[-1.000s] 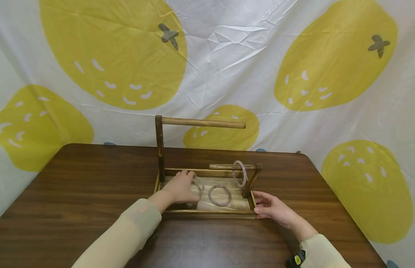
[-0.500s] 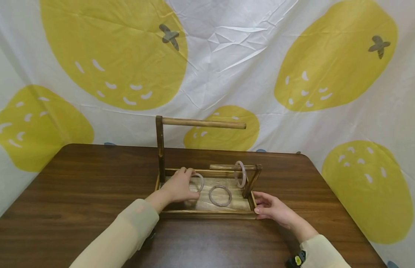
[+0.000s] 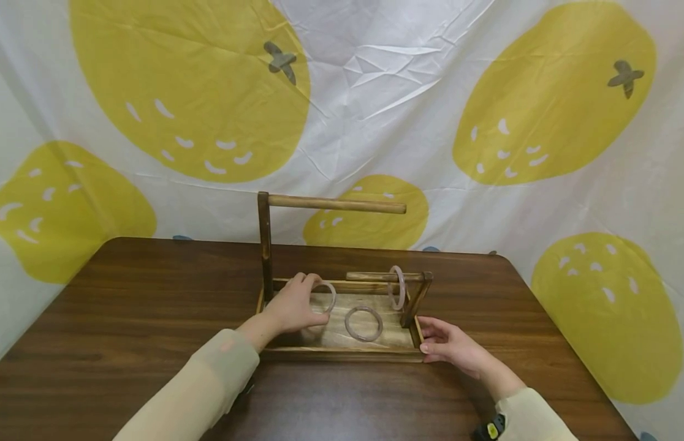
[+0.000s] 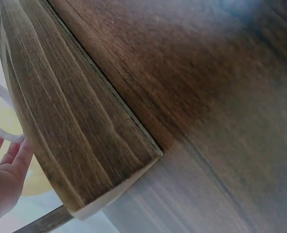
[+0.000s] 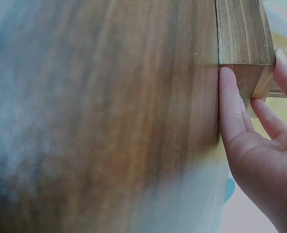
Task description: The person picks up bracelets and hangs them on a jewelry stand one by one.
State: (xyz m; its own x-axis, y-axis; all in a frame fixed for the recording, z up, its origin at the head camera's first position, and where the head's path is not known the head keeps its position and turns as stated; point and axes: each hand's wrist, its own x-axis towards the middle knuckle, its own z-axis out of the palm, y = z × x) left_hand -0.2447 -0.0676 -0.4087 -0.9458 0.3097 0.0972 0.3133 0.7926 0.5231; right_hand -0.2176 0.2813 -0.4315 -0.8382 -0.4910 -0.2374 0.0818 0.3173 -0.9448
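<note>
My left hand point(image 3: 291, 304) is over the left part of a wooden tray stand point(image 3: 342, 350), pinching a pale translucent bangle point(image 3: 334, 298) between thumb and fingers. The bangle stands on edge, partly hidden by the hand. In the left wrist view, fingertips point(image 4: 23, 154) meet the lower rim of this bangle. A second bangle point(image 3: 364, 340) lies flat on the tray floor, and a third bangle point(image 3: 401, 289) hangs on the short lower bar. My right hand point(image 3: 451, 348) touches the tray's right end, thumb at the front corner. In the right wrist view its fairly straight fingers point(image 5: 229, 94) rest against the end wall.
A tall post point(image 3: 265, 245) at the tray's left carries a long upper bar point(image 3: 336, 203). A short post point(image 3: 416, 300) at the right carries the lower bar point(image 3: 364, 276). The stand sits on a dark brown table point(image 3: 154, 294) before a lemon-patterned curtain point(image 3: 375, 92).
My left hand has shifted slightly up and left, raising the bangle a little and turning it so more of its ring shows. The right hand stays at the tray's end.
</note>
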